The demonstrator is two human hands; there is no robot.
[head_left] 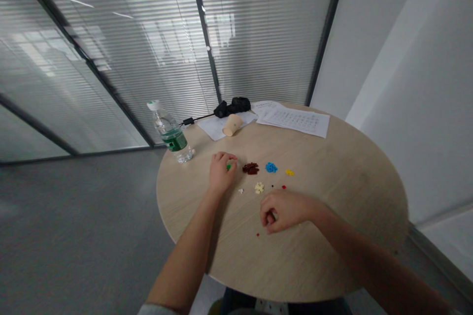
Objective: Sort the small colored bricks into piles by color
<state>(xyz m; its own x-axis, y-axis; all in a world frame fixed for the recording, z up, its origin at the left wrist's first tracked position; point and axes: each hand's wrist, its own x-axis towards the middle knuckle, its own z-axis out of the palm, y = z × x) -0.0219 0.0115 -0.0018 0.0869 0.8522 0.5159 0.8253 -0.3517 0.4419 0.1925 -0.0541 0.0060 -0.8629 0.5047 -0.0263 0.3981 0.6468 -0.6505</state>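
Two bare hands are working over small plastic pieces, seen from the head view. The left hand (220,173) is curling closed, its fingers pressing around a small green plastic piece (229,166), which is showing just past the fingertips, near a heap of dark red pieces (250,168). The right hand (284,210) is curling inward, thumb and fingertips pressing together near a lone red piece (257,234); whether they are pinching anything cannot be told. Heaps of blue pieces (271,167), cream pieces (259,187) and yellow pieces (289,172) are lying apart on a round pale wood table (354,197). Risks: a slackening left grip could be dropping the green piece among the dark red pieces, mixing colours; a sideways sweep of the right wrist could be scattering the cream pieces; a knock from the left hand could be toppling the clear plastic water bottle with a green label (172,135), standing close by
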